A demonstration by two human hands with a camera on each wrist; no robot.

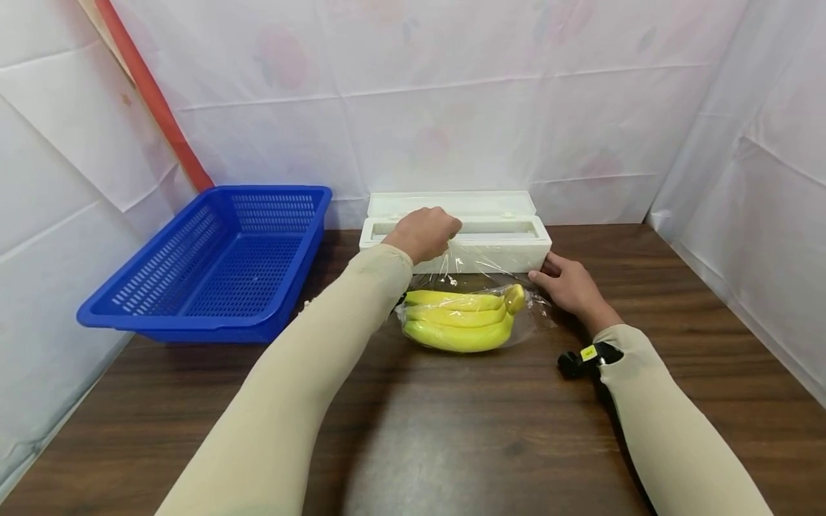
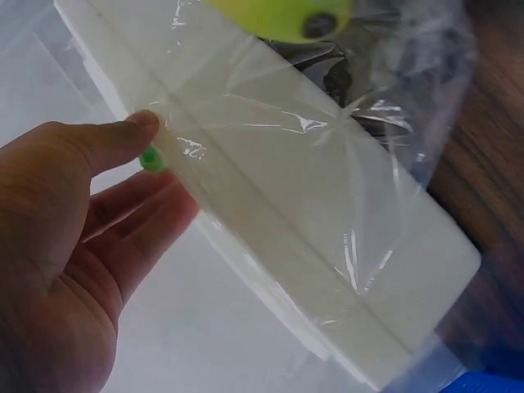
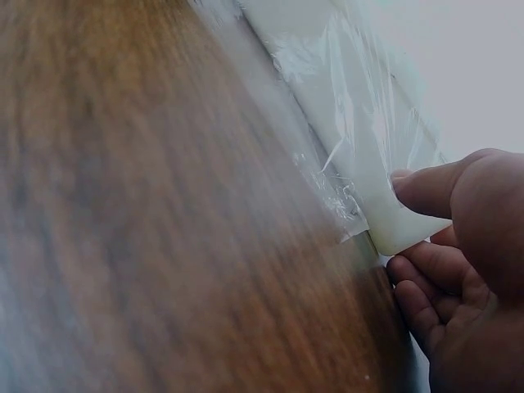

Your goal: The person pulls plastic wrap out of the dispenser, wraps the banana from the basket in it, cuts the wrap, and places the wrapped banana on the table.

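Observation:
A white cling film dispenser (image 1: 510,256) lies at the back of the table with its lid raised. Clear cling film (image 2: 426,106) stretches from it over its front and round a bunch of yellow bananas (image 1: 457,333) just before it. My left hand (image 1: 427,235) is at the dispenser's upper edge. In the left wrist view its thumb and fingers pinch a small green slider (image 2: 151,160) there. My right hand (image 1: 571,288) grips the dispenser's near right corner, thumb on the front face and fingers bent at the lower edge.
A blue plastic basket (image 1: 193,322) stands at the left, behind my left forearm. White patterned sheets (image 1: 445,107) hang behind and at both sides of the brown wooden table (image 1: 464,437). A red strip (image 1: 151,93) runs down the back left corner.

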